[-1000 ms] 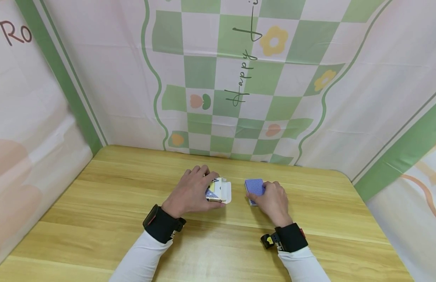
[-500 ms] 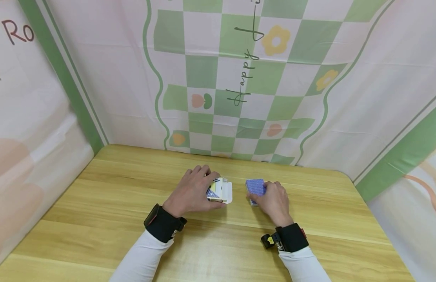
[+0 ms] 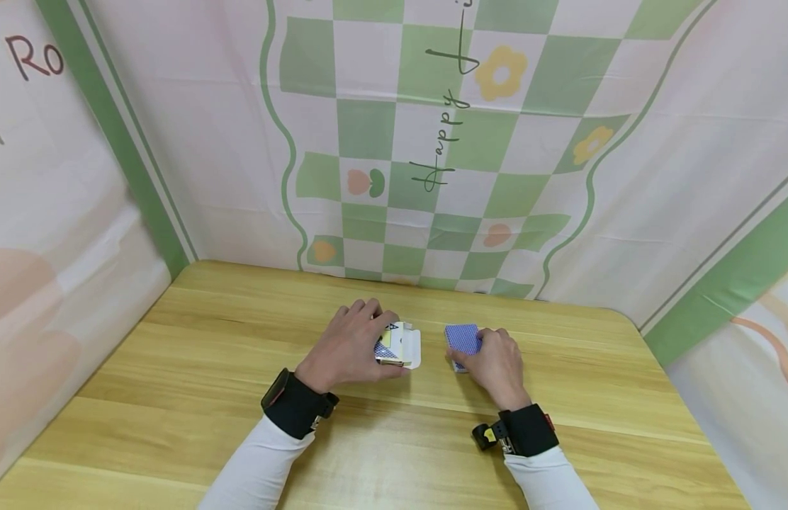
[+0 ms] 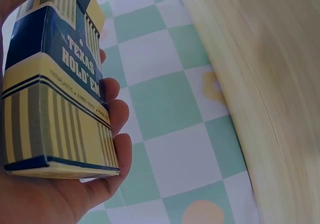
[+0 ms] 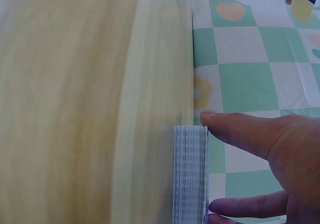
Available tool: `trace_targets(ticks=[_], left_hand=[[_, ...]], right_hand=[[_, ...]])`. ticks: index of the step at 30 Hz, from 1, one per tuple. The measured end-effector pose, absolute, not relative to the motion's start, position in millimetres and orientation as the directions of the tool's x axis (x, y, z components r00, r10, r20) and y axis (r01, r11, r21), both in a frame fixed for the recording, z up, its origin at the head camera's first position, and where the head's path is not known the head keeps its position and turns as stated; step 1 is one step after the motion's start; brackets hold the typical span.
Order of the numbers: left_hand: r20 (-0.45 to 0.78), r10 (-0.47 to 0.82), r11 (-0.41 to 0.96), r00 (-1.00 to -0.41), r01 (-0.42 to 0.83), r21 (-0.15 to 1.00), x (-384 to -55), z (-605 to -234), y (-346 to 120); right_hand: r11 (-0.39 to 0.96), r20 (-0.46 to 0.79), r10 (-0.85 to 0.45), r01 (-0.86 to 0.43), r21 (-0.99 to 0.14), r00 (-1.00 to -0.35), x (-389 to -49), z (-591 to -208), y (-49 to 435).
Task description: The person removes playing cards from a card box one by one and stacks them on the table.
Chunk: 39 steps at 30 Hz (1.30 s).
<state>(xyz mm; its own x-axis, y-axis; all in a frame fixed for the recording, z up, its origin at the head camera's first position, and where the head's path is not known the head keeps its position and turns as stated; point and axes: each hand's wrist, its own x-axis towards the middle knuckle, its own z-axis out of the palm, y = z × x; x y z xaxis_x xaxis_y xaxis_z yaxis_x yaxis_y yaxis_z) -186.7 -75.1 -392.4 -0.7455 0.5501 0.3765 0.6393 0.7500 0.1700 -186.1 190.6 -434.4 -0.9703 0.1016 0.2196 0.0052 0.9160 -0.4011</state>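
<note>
In the left wrist view, my left hand (image 3: 349, 347) grips a Texas Hold'em playing-card box (image 4: 65, 89), cream and navy, with fingers curled behind it. Its white end flap (image 3: 412, 348) sticks out open on the right in the head view. To the right, a squared deck of playing cards (image 3: 463, 339) with blue patterned backs lies on the table. My right hand (image 3: 498, 365) holds the deck, thumb at its left edge and fingers by its right side. The right wrist view shows the stacked card edges, with the thumb tip at one corner of the deck.
Both hands are over the far half of a wooden table (image 3: 394, 453). A checked green-and-white cloth (image 3: 426, 234) hangs directly behind the back edge, and printed cloth hangs at both sides. Black bands (image 3: 297, 405) with small cameras sit on the wrists.
The whole head view has shifted very slightly. Both hands, the card box and the deck keep their places relative to each other.
</note>
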Motion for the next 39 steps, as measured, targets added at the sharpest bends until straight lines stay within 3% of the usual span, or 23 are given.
trace_targets(ticks=[39], left_hand=[[0.360, 0.556, 0.752, -0.749, 0.638, 0.166, -184.6, -392.2, -75.5]], right_hand=[[0.915, 0.199, 0.108, 0.019, -0.402, -0.974, -186.1, -435.8, 192.0]])
